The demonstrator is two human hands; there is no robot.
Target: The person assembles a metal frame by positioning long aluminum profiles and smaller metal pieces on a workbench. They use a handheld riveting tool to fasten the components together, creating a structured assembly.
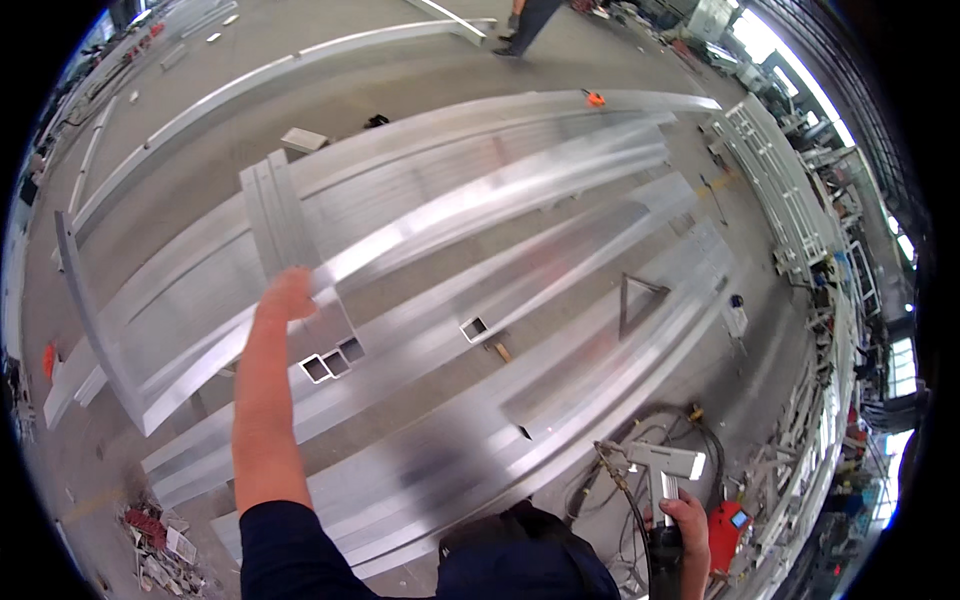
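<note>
My left arm stretches forward, and my left hand (pixel 290 292) is over a group of short silver square tubes (pixel 272 205) lying across longer metal profiles. Its fingers are blurred, so I cannot tell whether they grip a tube. The open square ends of these tubes (pixel 316 369) show just nearer than the hand. At the lower right, my right hand (pixel 690 527) is closed round the handle of a white, pistol-shaped tool (pixel 665 462) with a dark cable. Its white head points right. Long silver profiles (pixel 430 225) spread out before me, smeared by motion.
A triangular metal frame (pixel 638 305) and another square tube end (pixel 474 329) lie among the profiles. Coiled hoses (pixel 690 425) and a red box with a small screen (pixel 729 537) are at right. Scrap (pixel 160 545) lies lower left. Another person's leg (pixel 528 28) shows at the top.
</note>
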